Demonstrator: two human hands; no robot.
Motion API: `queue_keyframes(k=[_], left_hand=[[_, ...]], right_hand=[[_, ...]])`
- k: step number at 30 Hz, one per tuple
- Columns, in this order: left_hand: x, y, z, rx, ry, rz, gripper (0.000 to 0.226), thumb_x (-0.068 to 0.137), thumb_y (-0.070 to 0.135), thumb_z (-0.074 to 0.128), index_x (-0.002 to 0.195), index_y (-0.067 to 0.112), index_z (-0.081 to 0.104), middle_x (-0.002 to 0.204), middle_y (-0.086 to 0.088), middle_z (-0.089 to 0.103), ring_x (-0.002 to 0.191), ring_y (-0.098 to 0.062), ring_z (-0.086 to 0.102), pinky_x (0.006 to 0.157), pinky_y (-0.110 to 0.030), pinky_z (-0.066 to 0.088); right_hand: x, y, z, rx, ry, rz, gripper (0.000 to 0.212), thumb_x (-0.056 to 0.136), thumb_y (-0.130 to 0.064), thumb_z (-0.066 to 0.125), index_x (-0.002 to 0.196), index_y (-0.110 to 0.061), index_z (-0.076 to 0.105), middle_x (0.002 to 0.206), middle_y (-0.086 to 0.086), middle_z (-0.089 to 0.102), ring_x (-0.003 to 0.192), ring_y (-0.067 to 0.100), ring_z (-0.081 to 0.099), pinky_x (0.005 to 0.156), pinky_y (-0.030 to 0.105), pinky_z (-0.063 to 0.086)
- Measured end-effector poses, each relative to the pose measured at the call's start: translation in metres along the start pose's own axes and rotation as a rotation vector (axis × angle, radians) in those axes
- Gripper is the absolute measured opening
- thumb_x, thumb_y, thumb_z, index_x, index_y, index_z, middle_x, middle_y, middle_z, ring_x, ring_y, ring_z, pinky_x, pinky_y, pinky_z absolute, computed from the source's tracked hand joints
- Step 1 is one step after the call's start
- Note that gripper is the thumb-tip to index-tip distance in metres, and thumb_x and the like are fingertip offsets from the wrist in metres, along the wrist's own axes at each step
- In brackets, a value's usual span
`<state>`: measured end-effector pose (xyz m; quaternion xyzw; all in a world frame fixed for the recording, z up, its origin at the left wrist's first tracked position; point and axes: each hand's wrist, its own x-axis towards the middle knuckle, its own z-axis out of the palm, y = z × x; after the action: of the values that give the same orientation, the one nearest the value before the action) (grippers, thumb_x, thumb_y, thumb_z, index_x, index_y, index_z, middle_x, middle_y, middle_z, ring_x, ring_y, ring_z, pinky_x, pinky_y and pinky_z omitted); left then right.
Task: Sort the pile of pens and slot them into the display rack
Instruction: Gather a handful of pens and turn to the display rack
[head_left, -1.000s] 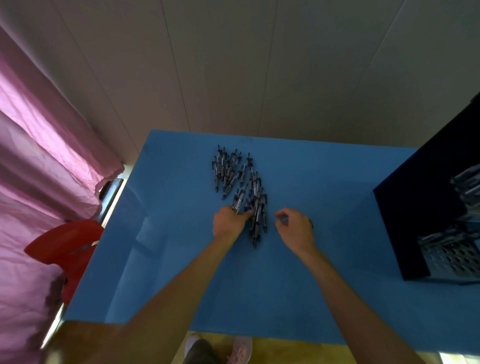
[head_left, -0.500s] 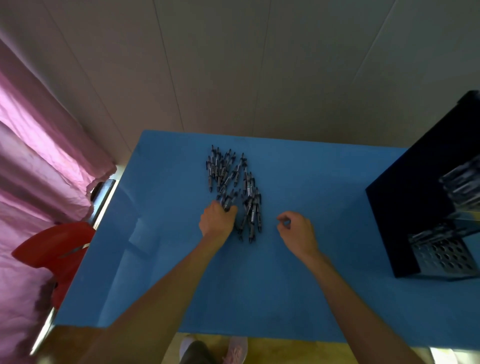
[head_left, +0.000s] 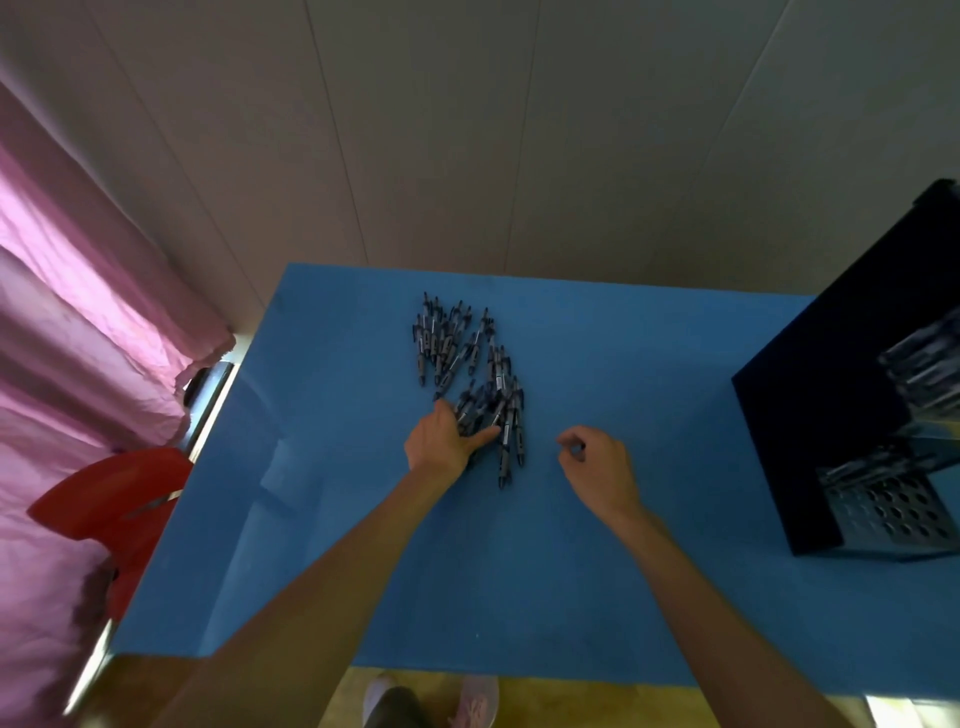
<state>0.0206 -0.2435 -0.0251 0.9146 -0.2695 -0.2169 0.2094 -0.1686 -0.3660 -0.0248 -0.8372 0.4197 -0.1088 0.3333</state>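
Left hand (head_left: 440, 440) has spread onto dark, silver-banded pens (head_left: 467, 364).

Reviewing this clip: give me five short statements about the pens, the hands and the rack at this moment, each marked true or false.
1. The left hand is on the near end of the pile of pens. True.
2. The right hand holds a bundle of pens. False: it rests on the blue table to the right of the pile, fingers curled, with no pen visible in it.
3. The display rack stands at the right edge of the table. True.
4. The rack holds no pens at all. False: pens already show in its upper part.
5. The pens lie on a red tabletop. False: the tabletop is blue.
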Motion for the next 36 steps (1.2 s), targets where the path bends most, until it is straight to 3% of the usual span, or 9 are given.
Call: queue_keyframes(k=[9, 13, 15, 19, 22, 24, 27, 29, 36], left_hand=[[-0.006, -0.003, -0.006, 0.107, 0.028, -0.029, 0.031, 0.084, 0.038, 0.065, 0.072, 0.016, 0.047, 0.07, 0.001, 0.052, 0.057, -0.013, 0.049, 0.049, -0.026, 0.04], [-0.009, -0.015, -0.011, 0.304, 0.071, 0.027, 0.028, 0.089, 0.041, 0.056, 0.091, 0.014, 0.053, 0.093, -0.004, 0.056, 0.089, -0.024, 0.055, 0.066, -0.033, 0.042], [-0.012, -0.023, -0.012, 0.309, 0.116, 0.051, 0.027, 0.092, 0.04, 0.053, 0.094, 0.012, 0.051, 0.094, -0.006, 0.061, 0.089, -0.025, 0.055, 0.066, -0.034, 0.042], [-0.015, -0.043, -0.025, -0.1, 0.196, 0.014, 0.019, 0.094, 0.027, 0.056, 0.089, 0.015, 0.043, 0.07, 0.002, 0.05, 0.058, -0.015, 0.045, 0.052, -0.032, 0.033], [-0.02, -0.047, -0.034, -0.586, 0.376, 0.076, 0.027, 0.088, 0.007, 0.063, 0.074, 0.014, 0.04, 0.06, 0.0, 0.041, 0.05, -0.009, 0.033, 0.048, -0.022, 0.029], [-0.018, -0.048, -0.037, -0.732, 0.519, 0.051, 0.034, 0.087, 0.004, 0.063, 0.068, 0.012, 0.036, 0.056, -0.002, 0.036, 0.05, -0.009, 0.029, 0.05, -0.024, 0.026], [-0.01, -0.054, -0.034, -0.786, 0.576, 0.062, 0.029, 0.089, 0.011, 0.063, 0.069, 0.007, 0.042, 0.06, -0.009, 0.044, 0.055, -0.023, 0.042, 0.055, -0.039, 0.037], [-0.009, -0.061, -0.03, -0.785, 0.567, 0.103, 0.028, 0.091, 0.012, 0.065, 0.073, 0.004, 0.045, 0.065, -0.013, 0.048, 0.063, -0.031, 0.048, 0.061, -0.039, 0.041], [-0.007, -0.048, -0.042, -0.79, 0.506, 0.096, 0.038, 0.095, 0.012, 0.062, 0.07, 0.015, 0.033, 0.061, -0.002, 0.032, 0.055, -0.011, 0.027, 0.054, -0.021, 0.025]], right_hand=[[0.004, -0.016, -0.003, 0.022, 0.02, -0.02, 0.016, 0.094, -0.012, 0.062, 0.107, -0.014, 0.07, 0.105, -0.002, 0.07, 0.086, 0.012, 0.064, 0.083, 0.031, 0.055], [0.007, -0.028, 0.002, 0.022, 0.026, -0.036, 0.016, 0.095, -0.015, 0.062, 0.108, -0.016, 0.07, 0.108, -0.003, 0.07, 0.087, 0.012, 0.064, 0.084, 0.033, 0.056], [0.008, -0.038, 0.005, 0.034, 0.026, -0.052, 0.017, 0.096, -0.015, 0.061, 0.111, -0.015, 0.069, 0.11, -0.004, 0.069, 0.087, 0.01, 0.063, 0.08, 0.025, 0.051], [0.009, -0.061, 0.015, 0.057, 0.03, -0.094, 0.015, 0.096, -0.016, 0.062, 0.108, -0.017, 0.069, 0.106, -0.004, 0.069, 0.085, 0.01, 0.064, 0.076, 0.028, 0.055], [0.013, -0.077, 0.028, 0.053, 0.038, -0.145, 0.014, 0.095, -0.015, 0.062, 0.107, -0.017, 0.07, 0.102, -0.002, 0.069, 0.085, 0.011, 0.063, 0.081, 0.033, 0.057], [0.017, -0.086, 0.036, 0.052, 0.049, -0.186, 0.015, 0.095, -0.014, 0.062, 0.108, -0.017, 0.07, 0.102, -0.003, 0.069, 0.084, 0.008, 0.062, 0.081, 0.027, 0.055], [0.023, -0.099, 0.045, 0.058, 0.057, -0.219, 0.018, 0.096, -0.012, 0.061, 0.111, -0.015, 0.069, 0.11, -0.001, 0.069, 0.089, 0.008, 0.062, 0.085, 0.025, 0.054], [0.022, -0.106, 0.051, 0.059, 0.046, -0.228, 0.017, 0.096, -0.012, 0.06, 0.111, -0.015, 0.069, 0.111, -0.001, 0.068, 0.091, 0.01, 0.062, 0.087, 0.029, 0.055], [0.011, -0.109, 0.06, 0.046, 0.022, -0.234, 0.016, 0.097, -0.011, 0.06, 0.109, -0.017, 0.069, 0.113, -0.004, 0.067, 0.091, 0.007, 0.06, 0.086, 0.025, 0.053]])
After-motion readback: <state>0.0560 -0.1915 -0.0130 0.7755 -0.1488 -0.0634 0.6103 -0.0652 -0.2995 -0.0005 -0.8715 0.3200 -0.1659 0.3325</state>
